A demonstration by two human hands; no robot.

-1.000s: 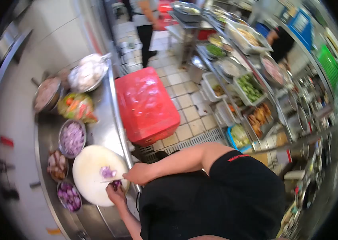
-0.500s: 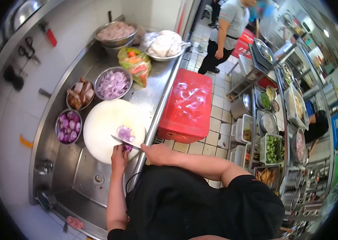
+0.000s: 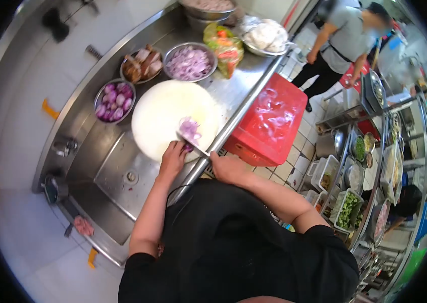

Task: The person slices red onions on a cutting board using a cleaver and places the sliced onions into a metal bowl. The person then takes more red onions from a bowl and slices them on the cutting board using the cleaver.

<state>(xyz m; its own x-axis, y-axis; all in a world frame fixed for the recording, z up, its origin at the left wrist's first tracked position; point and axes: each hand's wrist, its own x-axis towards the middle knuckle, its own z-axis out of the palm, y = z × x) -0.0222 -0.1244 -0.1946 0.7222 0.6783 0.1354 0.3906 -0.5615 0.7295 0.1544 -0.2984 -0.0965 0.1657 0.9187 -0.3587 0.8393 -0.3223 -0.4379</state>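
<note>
A purple onion (image 3: 188, 148) lay toward the near edge of the cutting board (image 3: 155, 118), pinched by the left hand (image 3: 173, 159). The right hand (image 3: 228, 168) was closed round a knife (image 3: 198, 146), its blade over the board beside onion slices (image 3: 190, 127). Beyond the board stood a bowl (image 3: 214, 64) of cut onions (image 3: 188, 62).

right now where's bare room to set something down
Bare steel lies between the cutting board, plastic bag and front rail; the board's left half is bare too. Crowded: beyond the board, where the peeled-onion bowl, meat bowl and chopped-onion bowl pack close, and around the left hand and knife.
</note>
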